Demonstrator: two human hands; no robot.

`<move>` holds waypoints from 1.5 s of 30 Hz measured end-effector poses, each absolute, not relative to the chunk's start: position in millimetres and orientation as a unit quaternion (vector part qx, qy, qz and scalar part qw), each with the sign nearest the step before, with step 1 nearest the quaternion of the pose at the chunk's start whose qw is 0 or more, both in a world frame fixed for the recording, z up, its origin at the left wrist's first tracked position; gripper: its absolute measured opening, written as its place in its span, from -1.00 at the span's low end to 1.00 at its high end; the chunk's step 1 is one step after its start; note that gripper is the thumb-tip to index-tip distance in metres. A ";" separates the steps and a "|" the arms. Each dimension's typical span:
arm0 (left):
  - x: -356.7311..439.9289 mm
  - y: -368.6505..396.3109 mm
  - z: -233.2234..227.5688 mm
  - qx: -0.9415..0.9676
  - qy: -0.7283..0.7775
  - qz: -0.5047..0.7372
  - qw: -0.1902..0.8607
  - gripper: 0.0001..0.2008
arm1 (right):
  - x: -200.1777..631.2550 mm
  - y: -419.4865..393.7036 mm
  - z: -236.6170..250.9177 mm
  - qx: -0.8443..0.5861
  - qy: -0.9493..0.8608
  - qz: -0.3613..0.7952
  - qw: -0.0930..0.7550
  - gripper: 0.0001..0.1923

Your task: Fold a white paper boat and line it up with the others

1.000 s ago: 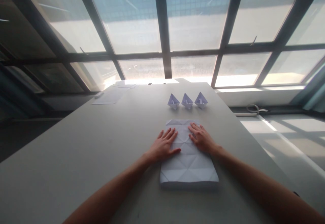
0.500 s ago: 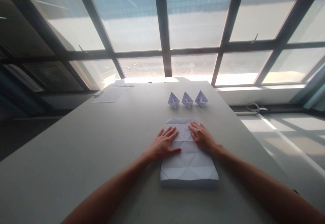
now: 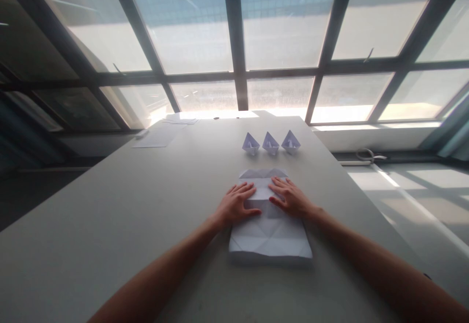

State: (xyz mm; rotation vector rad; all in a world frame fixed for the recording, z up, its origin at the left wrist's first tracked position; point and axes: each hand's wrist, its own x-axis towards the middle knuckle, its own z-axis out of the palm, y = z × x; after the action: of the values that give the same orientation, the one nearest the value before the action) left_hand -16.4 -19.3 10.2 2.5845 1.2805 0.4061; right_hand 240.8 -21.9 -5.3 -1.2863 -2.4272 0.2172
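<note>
The creased paper sheet lies on the bench, its long axis running straight away from the person. Left hand and right hand rest on its far half, fingers spread flat, gripping nothing. Three paper boats stand beyond the hands.

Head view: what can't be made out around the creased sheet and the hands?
- Creased sheet: the parts under the left hand and right hand are covered.
- Whether fingers pinch the paper or only press it: too small to tell.
- Three paper boats: fold detail too small.
- Papers at the table's far left: washed out by window glare.
- Elbows: cut off by the bottom edge.
</note>
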 end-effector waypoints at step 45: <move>-13.0 -10.1 14.5 0.558 0.450 0.479 0.507 -0.05 | 239.0 -9.3 -9.1 -0.530 -0.525 0.371 0.553 -0.66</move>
State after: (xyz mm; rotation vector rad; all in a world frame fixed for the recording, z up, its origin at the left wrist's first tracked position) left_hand -13.0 -10.1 14.5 1.3452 1.0854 1.1544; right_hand 239.0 -9.3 -9.1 -1.2519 -1.2398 0.8779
